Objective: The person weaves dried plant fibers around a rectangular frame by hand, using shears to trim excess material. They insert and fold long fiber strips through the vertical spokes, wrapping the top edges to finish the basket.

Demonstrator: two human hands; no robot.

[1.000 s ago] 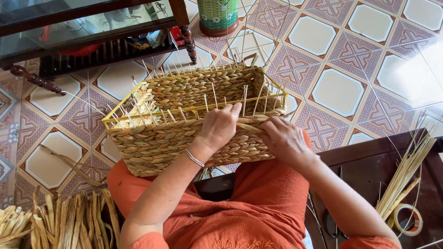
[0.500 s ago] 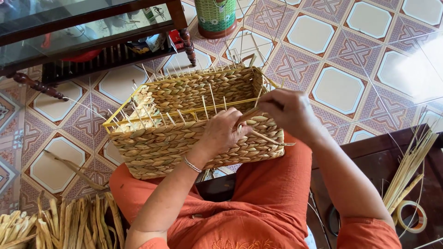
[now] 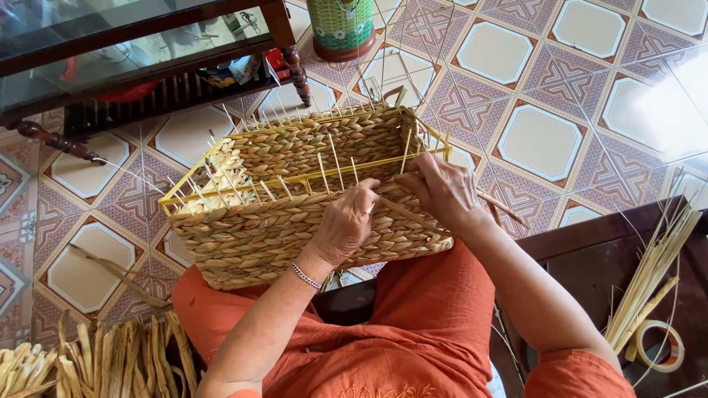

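Woven basket rests under both hands, left hand and right hand.

Bright daylight, right-side floor glare

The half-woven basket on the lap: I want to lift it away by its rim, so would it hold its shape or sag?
The basket probably keeps its shape: a yellow frame lines the rim. It looks light for its size, being dried plaited fibre. The loose upright stakes seem thin and may bend or snag.
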